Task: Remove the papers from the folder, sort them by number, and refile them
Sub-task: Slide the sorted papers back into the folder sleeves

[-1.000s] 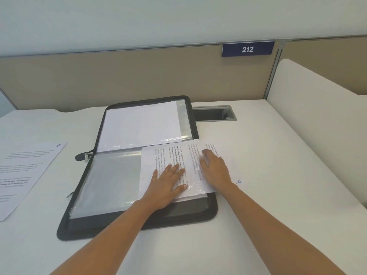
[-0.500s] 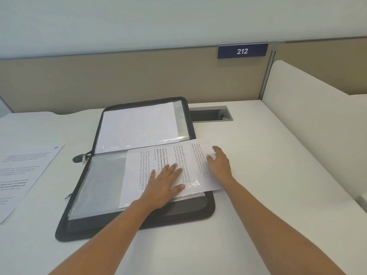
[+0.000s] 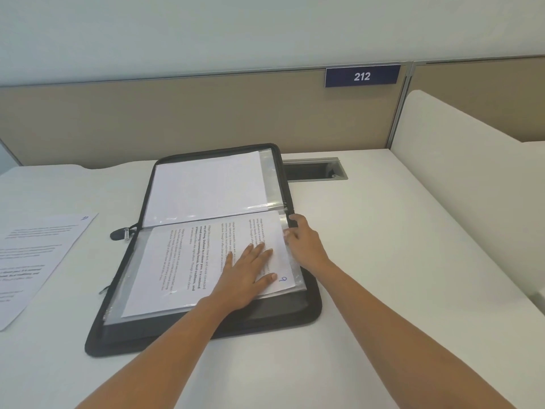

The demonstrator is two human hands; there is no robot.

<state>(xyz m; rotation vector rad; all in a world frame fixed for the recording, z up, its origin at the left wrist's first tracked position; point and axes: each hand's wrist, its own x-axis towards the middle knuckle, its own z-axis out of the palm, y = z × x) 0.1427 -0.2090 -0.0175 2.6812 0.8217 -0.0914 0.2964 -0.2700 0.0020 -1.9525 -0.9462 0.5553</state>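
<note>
The left hand (image 3: 246, 273) lies flat, fingers straight, on the white printed sheet marked 9 (image 3: 182, 276), which has now slid fully into the near clear plastic sleeve (image 3: 133, 276) of the black zippered folder (image 3: 206, 329). The right hand (image 3: 303, 246) curls at the folder's right edge, grip unclear. This sheet looks refiled.

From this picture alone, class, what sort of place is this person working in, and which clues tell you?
Probably an office cubicle or shared workstation: a white desk walled by beige partitions, a sign reading 212, and a cable hatch in it.

A 212 sign (image 3: 362, 76) hangs on the partition (image 3: 177, 119).
</note>
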